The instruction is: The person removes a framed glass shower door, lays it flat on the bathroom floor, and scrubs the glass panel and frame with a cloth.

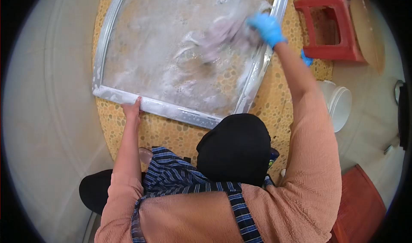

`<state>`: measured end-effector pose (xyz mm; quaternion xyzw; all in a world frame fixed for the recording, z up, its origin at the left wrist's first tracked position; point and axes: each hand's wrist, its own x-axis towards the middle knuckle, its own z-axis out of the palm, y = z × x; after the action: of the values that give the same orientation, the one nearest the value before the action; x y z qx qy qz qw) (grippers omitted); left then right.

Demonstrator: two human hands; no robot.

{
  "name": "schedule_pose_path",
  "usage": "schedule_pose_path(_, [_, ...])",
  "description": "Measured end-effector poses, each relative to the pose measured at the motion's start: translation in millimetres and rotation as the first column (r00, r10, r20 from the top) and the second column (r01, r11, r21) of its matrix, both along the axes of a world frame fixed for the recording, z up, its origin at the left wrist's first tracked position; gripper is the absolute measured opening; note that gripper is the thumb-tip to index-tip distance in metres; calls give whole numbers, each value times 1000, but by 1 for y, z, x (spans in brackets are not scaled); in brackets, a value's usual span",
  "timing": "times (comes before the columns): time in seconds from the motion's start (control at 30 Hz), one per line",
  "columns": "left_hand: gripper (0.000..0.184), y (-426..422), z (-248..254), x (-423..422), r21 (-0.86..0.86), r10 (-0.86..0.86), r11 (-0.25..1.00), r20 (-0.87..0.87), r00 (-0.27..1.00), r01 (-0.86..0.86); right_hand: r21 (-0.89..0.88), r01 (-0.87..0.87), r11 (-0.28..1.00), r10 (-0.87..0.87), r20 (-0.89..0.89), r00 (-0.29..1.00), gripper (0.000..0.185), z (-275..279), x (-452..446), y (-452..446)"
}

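A framed, see-through panel (pixel 150 41) covered in soapy foam lies over a patterned floor, tilted slightly in view. My left hand (pixel 132 107), bare, grips the near rail of its silvery frame (pixel 176 111), with the thumb on top and the other fingers mostly hidden below. In a blue glove, my right hand (pixel 267 28) is closed on a pale pinkish cloth (pixel 227 37), close to the right rail. The cloth is blurred and bunched against the foamy surface. Suds also cling to the rails.
To the right, a red plastic stool (pixel 330 50) lies on its side, with a bit of blue (pixel 306 57) beside it. A white bucket (pixel 341 108) is below that. Walls rise at left and right. A red panel-like object (pixel 360 204) is at lower right.
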<state>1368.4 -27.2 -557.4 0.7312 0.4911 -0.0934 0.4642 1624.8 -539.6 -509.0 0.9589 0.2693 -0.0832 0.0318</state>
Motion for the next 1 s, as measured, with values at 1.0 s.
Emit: schedule_pose_path(1.0, [110, 3, -7, -5, -70, 44, 997, -10, 999, -45, 56, 322, 945, -323, 300, 897, 25, -41, 47, -9])
